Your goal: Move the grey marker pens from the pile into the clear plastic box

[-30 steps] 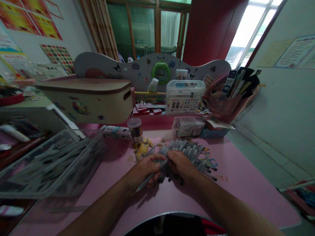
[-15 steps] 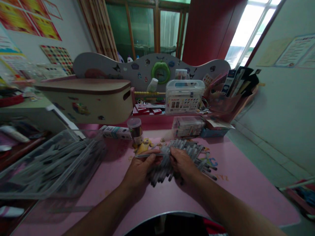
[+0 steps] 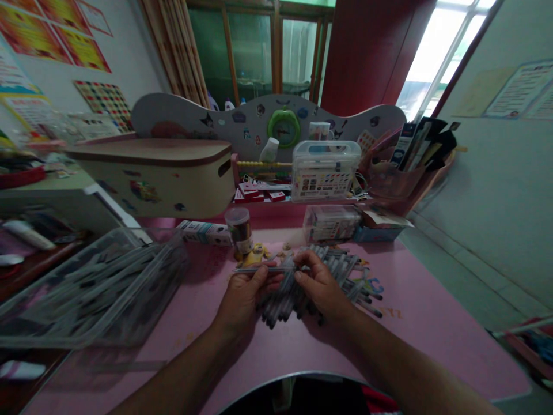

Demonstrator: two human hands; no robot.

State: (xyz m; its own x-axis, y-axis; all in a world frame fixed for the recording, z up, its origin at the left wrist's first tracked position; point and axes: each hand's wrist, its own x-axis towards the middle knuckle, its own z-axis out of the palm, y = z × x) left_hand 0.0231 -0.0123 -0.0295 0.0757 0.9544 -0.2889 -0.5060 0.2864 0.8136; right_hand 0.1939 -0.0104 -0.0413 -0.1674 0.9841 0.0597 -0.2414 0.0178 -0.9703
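My left hand [image 3: 242, 295] is closed on a thin clear pen [image 3: 266, 269], thumb on top, the pen lying roughly level. At the pen's right end, the thumb and fingertips of my right hand [image 3: 323, 287] are pinched together; the exact grip there is small and blurred. Beneath and beside both hands lies a heap of clear pens [image 3: 343, 268] with dark ends, slanting across the pink table [image 3: 276, 360]. To the left, a transparent plastic bin [image 3: 147, 305] holds many more pens and is partly smeared by blur.
Behind the pens stand a clear cup [image 3: 238, 230], a long box [image 3: 205, 232], a clear plastic case [image 3: 330, 223] and a blue box [image 3: 380, 230]. A cream storage box [image 3: 173, 184] and a marker case [image 3: 325, 171] are on the raised shelf.
My right hand has shifted up off the heap to the end of the pen in my left hand. The left hand has raised the pen slightly.
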